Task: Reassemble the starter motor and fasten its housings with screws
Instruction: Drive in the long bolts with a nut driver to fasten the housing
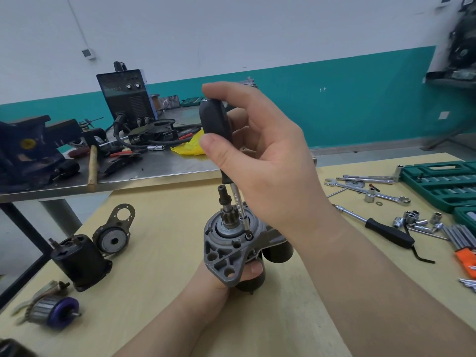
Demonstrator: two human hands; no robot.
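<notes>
Leftmost, at nine o'clock, a dark vise (28,150) sits on a steel bench (164,166), with a welder (127,96) behind it at eleven o'clock. Nearer, on the wooden table (159,292) at eight o'clock, lie an armature (55,311), a black motor can (81,261) and an end cover (114,233), each apart from the others. At centre, the starter (231,251) stands upright on the table, its grey housing on top and its pinion shaft (224,204) pointing to twelve o'clock. The left hand (221,279) grips the starter from below at six o'clock, fingers curled round its body. Above, the right hand (260,148) curls round the black handle of a screwdriver (215,124), thumb and fingertips pinching it; the shaft runs down beside the pinion shaft and its tip sits in a screw (249,237) in the housing. Toward three o'clock lie spanners (365,190), a ratchet (381,228), loose sockets (417,220), hex keys (461,235) and a green socket case (443,181)
</notes>
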